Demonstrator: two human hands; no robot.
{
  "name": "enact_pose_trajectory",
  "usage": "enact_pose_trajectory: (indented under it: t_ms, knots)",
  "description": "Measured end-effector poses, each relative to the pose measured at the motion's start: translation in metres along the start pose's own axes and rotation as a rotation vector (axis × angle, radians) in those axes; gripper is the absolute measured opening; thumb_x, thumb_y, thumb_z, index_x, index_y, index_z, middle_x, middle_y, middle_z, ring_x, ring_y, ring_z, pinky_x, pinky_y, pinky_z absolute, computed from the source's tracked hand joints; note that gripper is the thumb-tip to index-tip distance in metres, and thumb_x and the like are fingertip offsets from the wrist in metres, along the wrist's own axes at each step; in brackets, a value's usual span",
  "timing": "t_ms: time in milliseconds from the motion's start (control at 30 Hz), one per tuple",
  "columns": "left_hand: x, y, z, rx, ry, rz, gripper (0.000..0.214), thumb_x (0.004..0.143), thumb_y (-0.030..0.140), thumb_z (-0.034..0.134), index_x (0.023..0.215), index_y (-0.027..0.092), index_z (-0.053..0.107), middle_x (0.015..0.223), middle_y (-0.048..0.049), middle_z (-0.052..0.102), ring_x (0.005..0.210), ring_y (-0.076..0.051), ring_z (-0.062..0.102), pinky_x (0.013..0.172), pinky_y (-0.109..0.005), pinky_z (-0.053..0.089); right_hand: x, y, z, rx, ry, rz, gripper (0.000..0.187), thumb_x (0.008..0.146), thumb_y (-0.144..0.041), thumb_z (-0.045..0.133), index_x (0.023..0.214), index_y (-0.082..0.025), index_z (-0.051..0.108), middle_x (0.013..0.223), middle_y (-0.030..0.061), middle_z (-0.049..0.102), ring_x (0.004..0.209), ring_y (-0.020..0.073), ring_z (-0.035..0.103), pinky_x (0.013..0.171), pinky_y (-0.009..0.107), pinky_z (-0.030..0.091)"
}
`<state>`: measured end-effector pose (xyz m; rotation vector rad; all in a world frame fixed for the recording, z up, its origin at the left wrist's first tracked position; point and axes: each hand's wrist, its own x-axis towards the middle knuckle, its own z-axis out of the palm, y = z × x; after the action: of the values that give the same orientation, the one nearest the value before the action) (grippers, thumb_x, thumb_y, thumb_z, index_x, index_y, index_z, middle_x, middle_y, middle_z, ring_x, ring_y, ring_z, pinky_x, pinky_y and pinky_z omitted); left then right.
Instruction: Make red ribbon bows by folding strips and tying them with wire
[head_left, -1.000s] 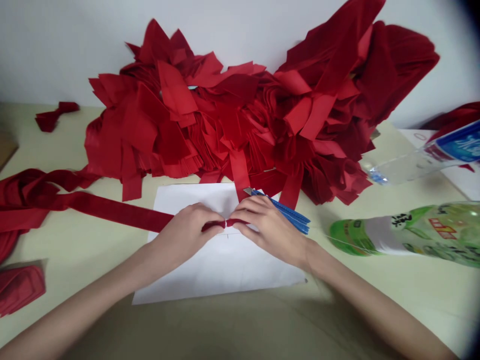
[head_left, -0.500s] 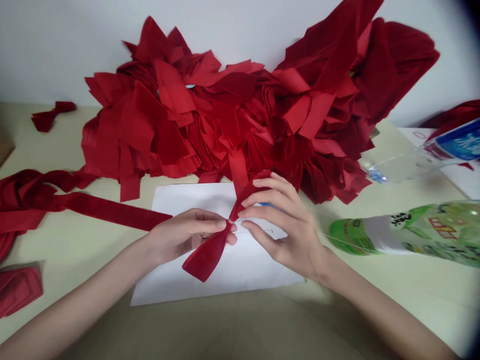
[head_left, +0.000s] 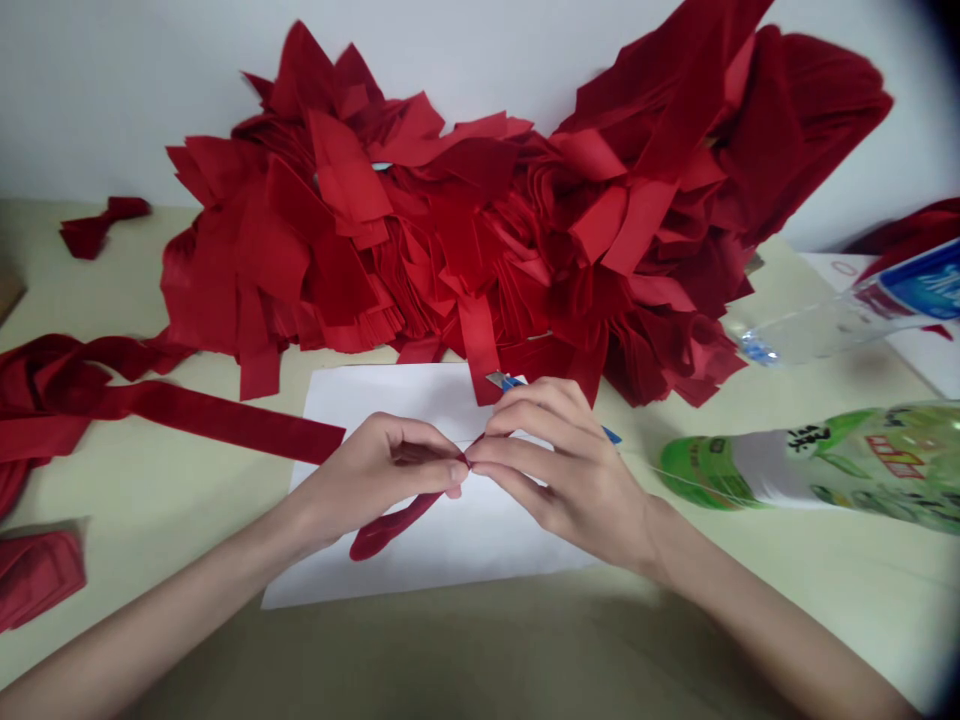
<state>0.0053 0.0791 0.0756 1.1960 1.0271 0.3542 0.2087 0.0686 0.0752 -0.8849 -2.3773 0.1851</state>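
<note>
My left hand (head_left: pixel 375 478) and my right hand (head_left: pixel 570 470) meet over a white sheet of paper (head_left: pixel 420 560), both pinching a folded piece of red ribbon (head_left: pixel 390 525) at its middle. One loop of that piece hangs down to the lower left under my left hand. A long red ribbon strip (head_left: pixel 225 420) runs from the sheet's left edge toward a bundle at the far left. A blue utility knife (head_left: pixel 510 382) lies behind my right hand, mostly hidden by it.
A large heap of cut red ribbon pieces (head_left: pixel 487 220) fills the back against the wall. A green plastic bottle (head_left: pixel 825 465) lies on its side at right, a clear bottle (head_left: pixel 847 310) behind it. More red ribbon (head_left: pixel 37 575) sits at the lower left.
The ribbon piece was lifted and folded; its upper loop, spread half a second ago, is now gathered in under my right fingers. My hands drew close together at the pinch.
</note>
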Motion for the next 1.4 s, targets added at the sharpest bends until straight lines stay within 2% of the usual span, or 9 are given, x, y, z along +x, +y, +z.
enact_pose_trajectory:
  t_ms: [300,567,667,833,1033,1233,1300,1400]
  knots:
    - [-0.005,-0.003,0.01,0.369,0.173,0.152,0.012,0.078,0.026,0.057,0.078,0.022,0.069,0.077,0.003,0.071,0.074,-0.014,0.061,0.07,-0.025,0.046,0.0,-0.006,0.004,0.129,-0.118,0.176,0.009,0.086,-0.015,0.053,0.08,-0.018,0.059,0.078,0.0009,0.063,0.081,0.0153,0.051,0.077,0.034,0.035]
    - [-0.006,-0.005,0.014,0.535,0.251,0.235,0.01,0.074,0.018,0.057,0.073,0.021,0.067,0.074,0.0034,0.071,0.068,-0.013,0.061,0.064,-0.024,0.044,0.001,-0.002,0.0,0.176,-0.175,0.288,0.011,0.089,-0.018,0.049,0.08,-0.017,0.054,0.077,0.0013,0.056,0.076,0.0141,0.047,0.081,0.035,0.039]
    - [-0.005,-0.005,0.012,0.5,0.242,0.193,0.011,0.076,0.025,0.058,0.075,0.021,0.068,0.076,0.0021,0.071,0.071,-0.015,0.062,0.066,-0.025,0.045,0.002,-0.001,-0.003,0.187,-0.152,0.252,0.009,0.089,-0.019,0.049,0.083,-0.018,0.056,0.08,0.0029,0.058,0.08,0.0156,0.049,0.079,0.035,0.041]
    - [-0.005,-0.006,0.009,0.413,0.244,0.149,0.014,0.078,0.031,0.058,0.077,0.022,0.069,0.077,0.0005,0.071,0.074,-0.018,0.062,0.068,-0.028,0.046,0.0,-0.001,-0.001,0.108,-0.122,0.111,0.01,0.087,-0.021,0.054,0.094,-0.019,0.061,0.09,0.0048,0.062,0.09,0.018,0.051,0.081,0.036,0.043]
    - [-0.004,-0.004,0.009,0.294,0.186,0.104,0.015,0.078,0.032,0.06,0.08,0.022,0.071,0.082,0.0,0.072,0.08,-0.018,0.063,0.073,-0.027,0.047,-0.003,-0.002,0.005,-0.044,-0.058,-0.009,0.01,0.087,-0.015,0.053,0.087,-0.017,0.062,0.083,0.0044,0.063,0.087,0.0185,0.052,0.075,0.035,0.043]
    - [-0.002,0.0,0.007,0.023,0.119,-0.014,0.011,0.074,0.029,0.065,0.073,0.02,0.07,0.075,-0.0001,0.07,0.075,-0.016,0.062,0.072,-0.025,0.046,-0.005,-0.003,0.007,-0.326,0.074,-0.186,0.005,0.081,-0.013,0.06,0.084,-0.014,0.062,0.08,0.0054,0.064,0.083,0.0204,0.053,0.066,0.033,0.042]
    - [-0.001,-0.002,0.005,-0.056,0.123,-0.056,0.013,0.074,0.032,0.066,0.074,0.02,0.07,0.075,-0.0007,0.071,0.079,-0.017,0.061,0.075,-0.026,0.045,-0.005,-0.002,0.008,-0.345,0.115,-0.151,0.005,0.081,-0.013,0.059,0.084,-0.016,0.061,0.078,0.0046,0.063,0.08,0.0195,0.052,0.066,0.033,0.043]
    - [0.003,-0.007,0.002,-0.197,0.107,-0.121,0.019,0.075,0.039,0.066,0.075,0.02,0.071,0.079,-0.0025,0.072,0.085,-0.018,0.061,0.079,-0.028,0.044,-0.004,-0.002,0.008,-0.253,0.181,0.008,0.008,0.082,-0.012,0.056,0.083,-0.019,0.059,0.078,0.004,0.062,0.077,0.0184,0.051,0.069,0.034,0.045]
